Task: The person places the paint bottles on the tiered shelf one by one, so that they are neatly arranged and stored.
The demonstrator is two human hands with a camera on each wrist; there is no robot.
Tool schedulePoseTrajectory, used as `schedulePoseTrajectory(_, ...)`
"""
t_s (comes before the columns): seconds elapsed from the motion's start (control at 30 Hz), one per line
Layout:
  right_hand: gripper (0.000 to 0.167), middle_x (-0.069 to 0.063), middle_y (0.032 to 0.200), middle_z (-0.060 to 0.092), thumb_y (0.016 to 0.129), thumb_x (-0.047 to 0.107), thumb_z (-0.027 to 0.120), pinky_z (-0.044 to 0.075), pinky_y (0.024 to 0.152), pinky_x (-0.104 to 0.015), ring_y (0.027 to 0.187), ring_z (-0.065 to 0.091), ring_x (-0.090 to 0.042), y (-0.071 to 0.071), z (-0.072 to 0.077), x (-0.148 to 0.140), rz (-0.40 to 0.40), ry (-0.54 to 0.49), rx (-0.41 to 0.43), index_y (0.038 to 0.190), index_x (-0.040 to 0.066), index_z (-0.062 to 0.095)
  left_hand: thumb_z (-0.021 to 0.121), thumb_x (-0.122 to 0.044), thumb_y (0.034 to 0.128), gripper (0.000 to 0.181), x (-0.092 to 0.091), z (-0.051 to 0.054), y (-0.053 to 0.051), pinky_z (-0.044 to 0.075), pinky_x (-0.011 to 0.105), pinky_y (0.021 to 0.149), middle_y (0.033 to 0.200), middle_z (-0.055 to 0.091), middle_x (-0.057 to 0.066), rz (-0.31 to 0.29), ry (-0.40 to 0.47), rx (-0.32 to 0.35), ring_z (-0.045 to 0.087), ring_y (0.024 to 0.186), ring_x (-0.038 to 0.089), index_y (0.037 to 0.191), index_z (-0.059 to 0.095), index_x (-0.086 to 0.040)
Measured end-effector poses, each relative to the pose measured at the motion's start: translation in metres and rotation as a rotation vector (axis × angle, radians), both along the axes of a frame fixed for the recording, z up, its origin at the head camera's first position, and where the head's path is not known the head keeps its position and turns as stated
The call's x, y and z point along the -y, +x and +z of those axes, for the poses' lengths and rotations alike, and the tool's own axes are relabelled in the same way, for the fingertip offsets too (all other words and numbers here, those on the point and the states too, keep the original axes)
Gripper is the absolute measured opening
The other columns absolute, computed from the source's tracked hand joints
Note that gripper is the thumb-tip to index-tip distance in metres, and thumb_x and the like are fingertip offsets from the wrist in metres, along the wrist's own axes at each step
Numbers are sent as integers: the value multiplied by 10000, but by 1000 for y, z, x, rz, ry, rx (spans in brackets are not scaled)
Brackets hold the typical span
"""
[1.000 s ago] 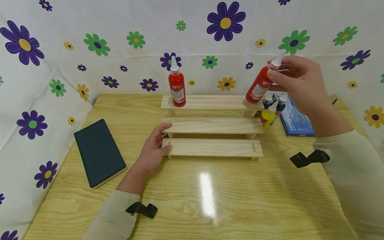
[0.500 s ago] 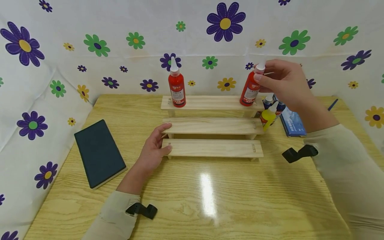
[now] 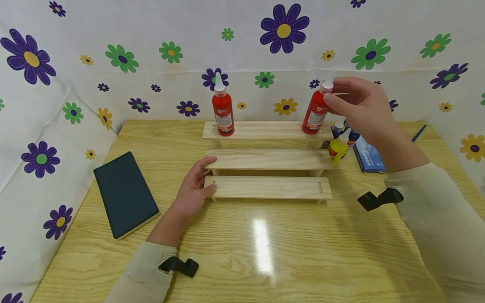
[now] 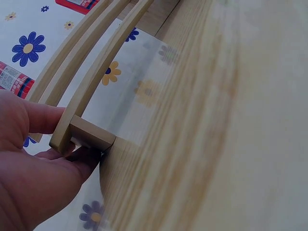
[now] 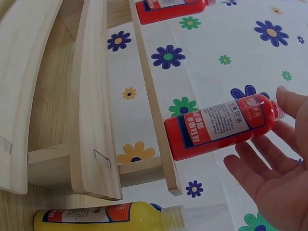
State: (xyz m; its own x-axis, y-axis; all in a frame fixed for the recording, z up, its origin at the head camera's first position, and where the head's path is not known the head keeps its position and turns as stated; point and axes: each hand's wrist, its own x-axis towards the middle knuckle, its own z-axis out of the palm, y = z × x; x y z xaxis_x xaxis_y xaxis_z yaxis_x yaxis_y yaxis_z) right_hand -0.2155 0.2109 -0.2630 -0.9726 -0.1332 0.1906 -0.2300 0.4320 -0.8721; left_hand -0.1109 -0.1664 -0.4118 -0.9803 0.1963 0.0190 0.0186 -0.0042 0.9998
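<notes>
A three-tier wooden rack (image 3: 265, 187) stands on the table, its left end gripped by my left hand (image 3: 193, 191), with the thumb on the lowest tier. The left wrist view shows this hand (image 4: 38, 168) around the end of a tier (image 4: 79, 103). On the top tier, one red bottle (image 3: 223, 113) stands at the left and another red bottle (image 3: 316, 111) at the right, both with white nozzles. My right hand (image 3: 365, 105) is at the right bottle's neck, fingers loosely spread; the right wrist view shows the hand (image 5: 274, 168) beside that bottle (image 5: 221, 125).
A yellow bottle (image 3: 338, 147) and dark blue bottles (image 3: 353, 136) stand right of the rack. Behind my right forearm lies a blue booklet (image 3: 369, 158), with a thin blue stick (image 3: 419, 133) farther right. A dark book (image 3: 126, 195) lies at the left. Flowered cloth (image 3: 151, 25) hangs behind.
The right red bottle has moved left and become more upright on the top tier. My right hand moved left with it, then shifted slightly right, its fingers looser. My left hand stayed put.
</notes>
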Motion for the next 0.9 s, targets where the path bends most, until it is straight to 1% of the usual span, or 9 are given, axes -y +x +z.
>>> schedulePoseTrajectory(0.1,430,-64,1356,592,980,237,661,509,881,-247,1177,600,-214,6,-1,-5,-29,-10,-22,1402,181,603,520,206,923,674,0,0,0,395,364,1026,1481,417,110,3,1,3,426,1333,258,1501,405,-120)
schedulePoseTrajectory(0.23,385,-48,1323,613,976,202,669,499,867,-205,1160,605,-168,17,-5,-15,-57,-26,-56,1358,171,641,517,207,924,671,0,0,0,402,339,1014,1481,415,109,2,4,3,427,1330,262,1501,406,-119)
schedulePoseTrajectory(0.33,365,-35,1299,626,973,188,673,486,859,-174,1156,602,-141,25,-10,-24,-83,-24,-76,1337,159,655,518,205,926,669,0,-1,0,407,325,1003,1485,409,111,-4,4,1,424,1330,270,1503,401,-113)
schedulePoseTrajectory(0.43,361,-29,1285,638,969,184,679,477,860,-160,1148,600,-126,32,-16,-32,-109,-16,-91,1328,147,660,519,201,928,667,1,-1,0,392,358,1026,1497,400,101,-8,4,-2,415,1340,265,1505,398,-112)
schedulePoseTrajectory(0.53,375,-14,1286,642,966,224,687,467,874,-161,1162,586,-125,40,-24,-38,-149,10,-70,1335,164,657,518,198,931,662,2,-1,0,389,361,1031,1502,396,108,-11,4,-6,407,1348,266,1506,392,-103)
schedulePoseTrajectory(0.63,393,2,1295,640,963,281,688,448,935,-204,1190,566,-136,47,-35,-42,-193,43,-26,1343,187,652,517,199,930,660,2,-2,0,408,329,1007,1496,400,127,-14,6,-11,408,1349,276,1507,387,-93)
schedulePoseTrajectory(0.77,421,19,1272,654,950,341,698,429,982,-266,1174,561,-125,53,-51,-44,-246,86,17,1341,192,655,516,203,927,660,1,-2,0,428,290,977,1487,405,142,-15,7,-13,413,1346,288,1505,388,-88)
schedulePoseTrajectory(0.9,458,0,1236,664,935,398,703,447,952,-256,1113,573,-97,56,-66,-44,-280,135,30,1324,159,659,517,200,929,663,1,-2,0,436,295,968,1486,405,136,-17,7,-11,418,1342,288,1508,389,-98)
